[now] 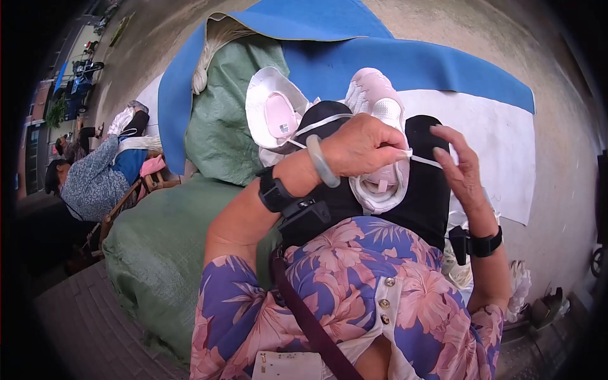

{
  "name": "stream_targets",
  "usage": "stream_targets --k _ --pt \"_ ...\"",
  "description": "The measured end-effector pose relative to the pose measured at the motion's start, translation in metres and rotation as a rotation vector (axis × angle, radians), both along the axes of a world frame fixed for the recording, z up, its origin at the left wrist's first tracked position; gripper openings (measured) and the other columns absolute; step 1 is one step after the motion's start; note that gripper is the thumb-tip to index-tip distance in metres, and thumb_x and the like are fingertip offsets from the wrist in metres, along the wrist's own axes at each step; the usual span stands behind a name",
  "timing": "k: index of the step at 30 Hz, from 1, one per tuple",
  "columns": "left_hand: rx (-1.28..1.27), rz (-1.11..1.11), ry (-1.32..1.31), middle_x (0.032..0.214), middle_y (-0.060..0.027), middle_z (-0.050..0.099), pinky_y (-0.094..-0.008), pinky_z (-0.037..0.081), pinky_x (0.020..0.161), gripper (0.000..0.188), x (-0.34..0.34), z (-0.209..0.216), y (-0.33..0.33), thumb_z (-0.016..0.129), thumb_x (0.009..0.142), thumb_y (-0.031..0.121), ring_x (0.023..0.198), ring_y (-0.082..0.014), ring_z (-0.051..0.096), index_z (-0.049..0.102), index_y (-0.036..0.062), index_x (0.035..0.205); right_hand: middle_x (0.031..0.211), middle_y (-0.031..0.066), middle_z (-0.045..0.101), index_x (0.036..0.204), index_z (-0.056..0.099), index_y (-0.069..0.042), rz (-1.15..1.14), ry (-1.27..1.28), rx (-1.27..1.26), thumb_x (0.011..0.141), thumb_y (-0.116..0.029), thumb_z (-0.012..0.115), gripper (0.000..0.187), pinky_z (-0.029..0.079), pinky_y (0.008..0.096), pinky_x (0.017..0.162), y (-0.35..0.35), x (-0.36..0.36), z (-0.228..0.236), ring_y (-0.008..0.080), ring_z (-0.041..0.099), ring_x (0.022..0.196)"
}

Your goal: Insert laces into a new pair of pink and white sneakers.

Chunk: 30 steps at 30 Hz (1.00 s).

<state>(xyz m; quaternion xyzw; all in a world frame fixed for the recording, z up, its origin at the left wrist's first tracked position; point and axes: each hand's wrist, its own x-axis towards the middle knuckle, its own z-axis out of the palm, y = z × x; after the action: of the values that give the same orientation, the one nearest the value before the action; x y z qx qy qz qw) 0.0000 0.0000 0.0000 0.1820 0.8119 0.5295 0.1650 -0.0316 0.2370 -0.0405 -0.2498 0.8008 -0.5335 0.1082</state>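
A pink and white sneaker (380, 104) rests on my lap, its toe pointing away from me. My left hand (361, 147) is over the shoe's middle, thumb and finger pinched on a white shoelace (425, 161). From that pinch the lace runs straight to my right hand (461, 166), whose thumb and forefinger are apart; the far end is hidden there. Left of my knee, a second shoe (271, 104) shows a white upper and a pink insole. Another stretch of white lace crosses my black trousers (418, 136) beside it.
Full green sacks (183, 253) are at my left, with a hank of cream laces (215, 47) on the upper one. A blue and white sheet (481, 145) spreads ahead. Another person (98, 174) sits at far left. More shoes (520, 285) stand at lower right.
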Motion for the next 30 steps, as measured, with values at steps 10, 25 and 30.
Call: stream_targets --k 10,25,30 --pt "-0.011 0.120 0.126 0.057 -0.0147 0.054 -0.0347 0.041 0.050 0.015 -0.003 -0.035 -0.003 0.060 0.072 0.018 0.050 -0.0278 0.054 0.060 0.0039 0.067 0.060 0.0038 0.044 0.075 0.051 -0.001 -0.138 0.057 0.083 0.087 -0.011 0.051 0.016 0.033 0.0260 0.049 0.033 0.006 -0.018 0.0114 0.039 0.053" --pt "-0.176 0.074 -0.006 0.063 -0.0102 0.058 -0.0366 0.043 0.057 0.017 0.016 -0.052 -0.041 0.059 0.071 0.022 0.062 -0.0275 0.059 0.062 0.0053 0.069 0.064 -0.0032 0.037 0.068 0.045 -0.005 -0.397 -0.152 0.155 0.092 -0.018 0.046 0.027 0.028 0.0225 0.053 0.113 -0.024 -0.090 0.0057 0.032 0.061" --pt "-0.133 0.091 -0.023 0.062 -0.0101 0.058 -0.0373 0.043 0.056 0.015 0.021 -0.049 -0.038 0.059 0.071 0.021 0.062 -0.0280 0.059 0.062 0.0059 0.068 0.063 -0.0004 0.042 0.066 0.045 -0.004 -0.416 -0.109 0.217 0.088 -0.016 0.050 0.025 0.031 0.0263 0.052 0.139 -0.028 -0.128 0.0100 0.038 0.058"
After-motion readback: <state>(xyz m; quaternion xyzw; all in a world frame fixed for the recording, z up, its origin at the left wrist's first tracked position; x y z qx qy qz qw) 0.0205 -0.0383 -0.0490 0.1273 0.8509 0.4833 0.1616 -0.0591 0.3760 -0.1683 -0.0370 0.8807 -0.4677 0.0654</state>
